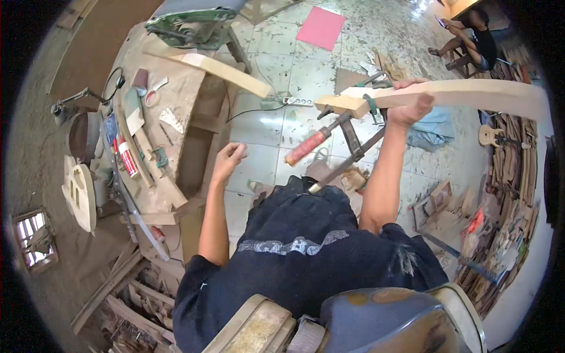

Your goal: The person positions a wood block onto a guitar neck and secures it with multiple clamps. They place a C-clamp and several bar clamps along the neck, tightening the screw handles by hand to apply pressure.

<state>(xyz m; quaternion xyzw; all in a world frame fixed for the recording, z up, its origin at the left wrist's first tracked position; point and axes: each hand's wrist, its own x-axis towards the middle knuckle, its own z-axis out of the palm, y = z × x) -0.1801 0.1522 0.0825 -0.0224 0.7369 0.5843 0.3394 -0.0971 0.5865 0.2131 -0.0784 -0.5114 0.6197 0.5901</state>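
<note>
My right hand (pixel 409 109) grips a long pale wooden piece (pixel 471 93), fingers over its far side; the piece reaches to the right edge of the view. Attached to its left end is a bar clamp (pixel 352 140), whose red handle (pixel 306 147) slants down to the left. Next to it, a small green clamp (pixel 371 106) also sits on the wood. My left hand (pixel 228 162) hangs in the air beside the workbench, its fingers curled in with nothing visible in them.
At left, a dusty workbench (pixel 179 97) bears wood strips, a red-and-white bottle (pixel 128 157) and a tape roll (pixel 152 98). A power strip (pixel 298 101) and a pink sheet (pixel 321 28) lie on the tiled floor. Wood stacks stand at right; a person (pixel 471 38) sits at the far right.
</note>
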